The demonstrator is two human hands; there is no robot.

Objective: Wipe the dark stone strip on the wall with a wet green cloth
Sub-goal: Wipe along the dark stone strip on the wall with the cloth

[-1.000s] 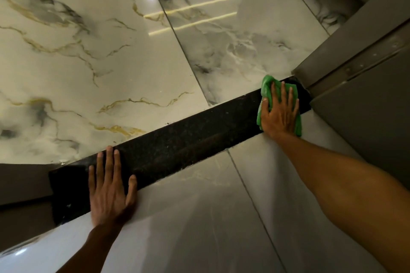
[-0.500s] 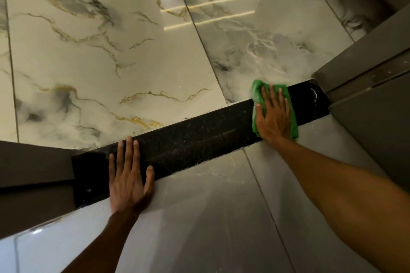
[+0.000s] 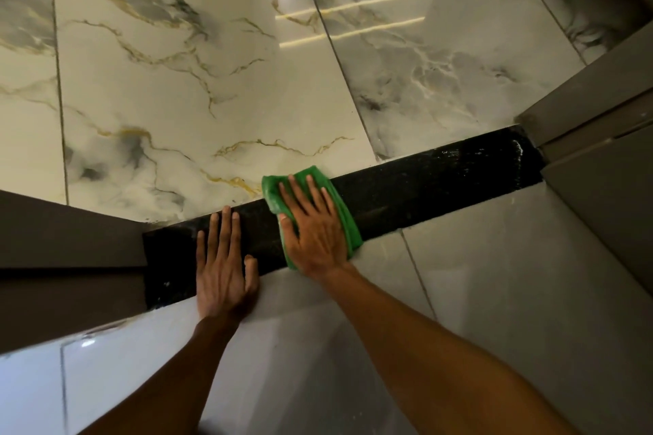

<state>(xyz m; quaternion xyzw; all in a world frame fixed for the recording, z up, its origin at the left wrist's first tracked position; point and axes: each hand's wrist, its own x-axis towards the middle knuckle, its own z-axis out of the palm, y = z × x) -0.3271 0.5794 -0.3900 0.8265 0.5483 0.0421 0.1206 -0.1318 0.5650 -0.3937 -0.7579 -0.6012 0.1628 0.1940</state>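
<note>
While right hand point(image 3: 312, 233) presses green cloth point(image 3: 344, 219) flat on strip point(image 3: 424, 187), left hand point(image 3: 222, 265) lies spread beside it.

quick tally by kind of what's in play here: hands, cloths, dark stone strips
hands: 2, left hand flat on the strip, right hand pressing the cloth
green cloth: 1
dark stone strip: 1
total: 4

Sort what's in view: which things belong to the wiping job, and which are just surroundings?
Job: green cloth under the right hand; dark stone strip; left hand braced flat on the strip.

Surroundings: marble tiles above; grey tiles below; brown panels at both ends.
</note>
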